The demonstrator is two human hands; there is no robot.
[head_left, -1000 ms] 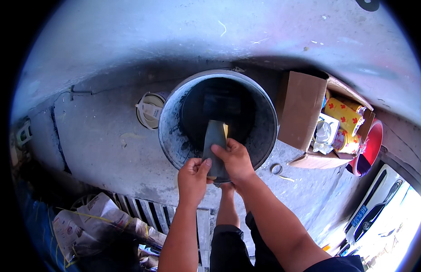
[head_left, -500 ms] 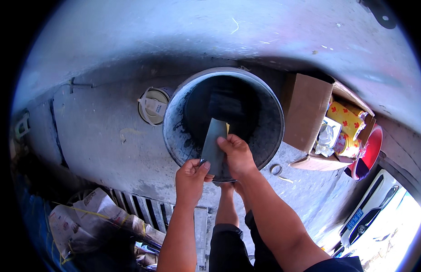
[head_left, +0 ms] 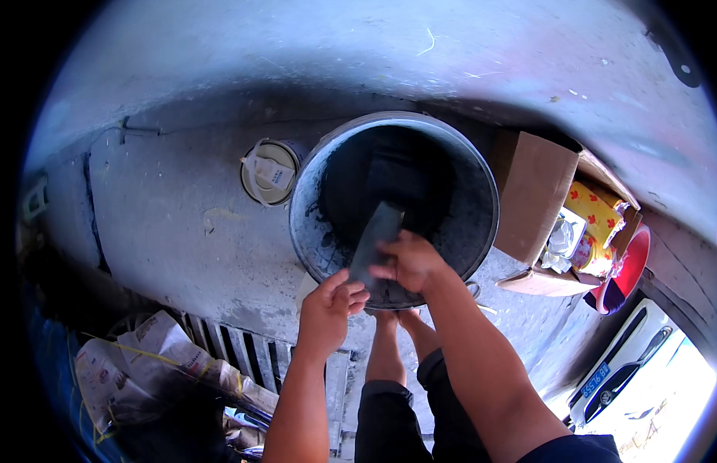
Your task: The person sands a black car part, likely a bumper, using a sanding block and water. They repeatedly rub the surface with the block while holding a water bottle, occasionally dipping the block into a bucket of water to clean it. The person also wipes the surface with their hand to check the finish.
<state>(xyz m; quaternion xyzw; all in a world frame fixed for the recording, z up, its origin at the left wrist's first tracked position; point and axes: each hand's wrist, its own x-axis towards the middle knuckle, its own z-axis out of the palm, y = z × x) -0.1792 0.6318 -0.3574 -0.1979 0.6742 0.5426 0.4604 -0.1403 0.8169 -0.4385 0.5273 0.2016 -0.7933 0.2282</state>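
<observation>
Dark strip (head_left: 378,233) slants over near rim of the bucket (head_left: 469,230), upper end above the opening. Left hand (head_left: 327,312): strip's lower end pinched between thumb and fingers. Right hand (head_left: 414,262): blurred, fingers bent, at strip's right edge; can't tell whether gripping.

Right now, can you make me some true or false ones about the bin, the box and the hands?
1. A cardboard box stands right of the big round bin. True.
2. The box is closed up. False: the box is open, with a yellow package showing inside.
3. The left hand and right hand are both at the dark strip. True.
4. The strip is bright red. False: it looks dark grey.
5. A lidded can stands left of the bin. True.
</observation>
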